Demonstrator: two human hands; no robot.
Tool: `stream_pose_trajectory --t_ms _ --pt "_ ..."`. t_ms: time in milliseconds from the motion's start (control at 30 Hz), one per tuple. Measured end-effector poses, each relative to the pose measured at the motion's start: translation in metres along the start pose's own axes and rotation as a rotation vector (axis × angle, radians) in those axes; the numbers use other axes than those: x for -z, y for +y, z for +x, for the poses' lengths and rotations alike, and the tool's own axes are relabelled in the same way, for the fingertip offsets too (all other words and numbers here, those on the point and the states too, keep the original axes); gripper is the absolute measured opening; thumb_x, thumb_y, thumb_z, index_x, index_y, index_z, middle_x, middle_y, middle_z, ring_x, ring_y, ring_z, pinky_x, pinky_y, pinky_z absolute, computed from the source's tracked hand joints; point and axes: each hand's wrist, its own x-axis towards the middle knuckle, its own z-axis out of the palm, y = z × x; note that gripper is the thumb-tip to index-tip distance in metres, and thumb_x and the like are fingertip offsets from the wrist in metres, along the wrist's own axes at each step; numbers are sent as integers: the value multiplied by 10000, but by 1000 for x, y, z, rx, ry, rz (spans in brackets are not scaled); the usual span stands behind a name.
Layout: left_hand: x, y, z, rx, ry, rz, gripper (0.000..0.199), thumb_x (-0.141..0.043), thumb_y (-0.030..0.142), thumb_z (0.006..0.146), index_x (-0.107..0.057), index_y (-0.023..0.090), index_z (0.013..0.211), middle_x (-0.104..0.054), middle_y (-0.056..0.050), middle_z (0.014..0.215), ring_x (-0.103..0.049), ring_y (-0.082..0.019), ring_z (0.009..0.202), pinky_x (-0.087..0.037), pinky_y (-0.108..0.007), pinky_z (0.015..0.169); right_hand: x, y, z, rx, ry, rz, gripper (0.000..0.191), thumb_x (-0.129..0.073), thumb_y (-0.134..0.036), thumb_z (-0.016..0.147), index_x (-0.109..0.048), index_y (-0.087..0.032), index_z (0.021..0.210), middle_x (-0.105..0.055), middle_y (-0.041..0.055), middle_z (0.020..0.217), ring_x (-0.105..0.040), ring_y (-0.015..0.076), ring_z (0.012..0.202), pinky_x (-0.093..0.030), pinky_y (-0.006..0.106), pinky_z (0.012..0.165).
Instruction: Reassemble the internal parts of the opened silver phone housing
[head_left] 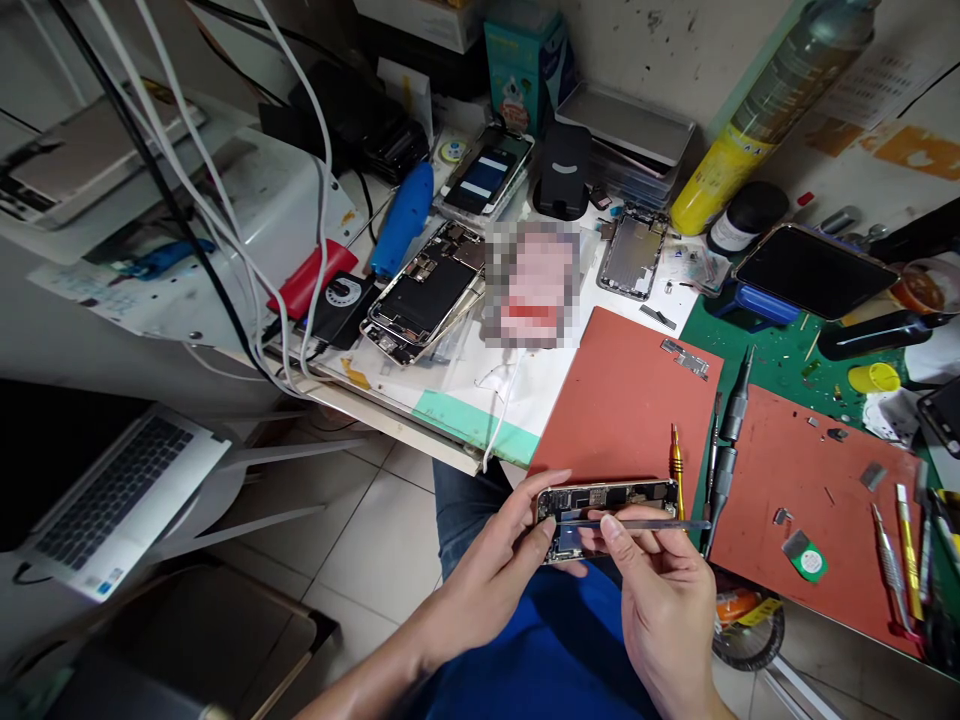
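Observation:
My left hand (510, 545) is closed round one end of an opened phone (611, 495), thumb in front and fingers at its upper edge. The phone is tilted on edge above my lap, its inner parts facing me. In my right hand (660, 580), slim dark metal tweezers (675, 524) are pinched between thumb and fingers. They lie level across the phone's inside, the fine end pointing left near my left thumb. Whether their tip touches a part is too small to tell. My right fingers partly cover the phone's lower half.
A red-brown mat (622, 390) lies just beyond the phone, with a gold screwdriver (677, 465) on it. Another mat (810, 500) bears small parts. Further back are an opened phone (431, 290) and a yellow spray can (720, 170). White cables (322, 200) hang at left; a laptop (112, 500) stands below.

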Motion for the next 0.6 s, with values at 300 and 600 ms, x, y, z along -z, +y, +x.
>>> stream_pose_trajectory --t_ms 300,600 --pt "-1 2 1 -4 1 -11 455 -550 451 1117 -486 353 1557 -705 -62 1313 -797 -200 971 -651 -391 986 0 1 0 11 -24 -19 166 -886 -330 900 -795 -246 1010 -823 40 919 -817 214 826 -676 322 796" --pt "0 2 3 9 -4 -35 426 -551 433 1120 -501 366 1538 -662 -58 1440 -794 -184 1004 -639 -346 978 -1 2 1 33 -23 -34 176 -886 -327 900 -797 -237 1023 -826 47 919 -817 211 823 -678 312 787"
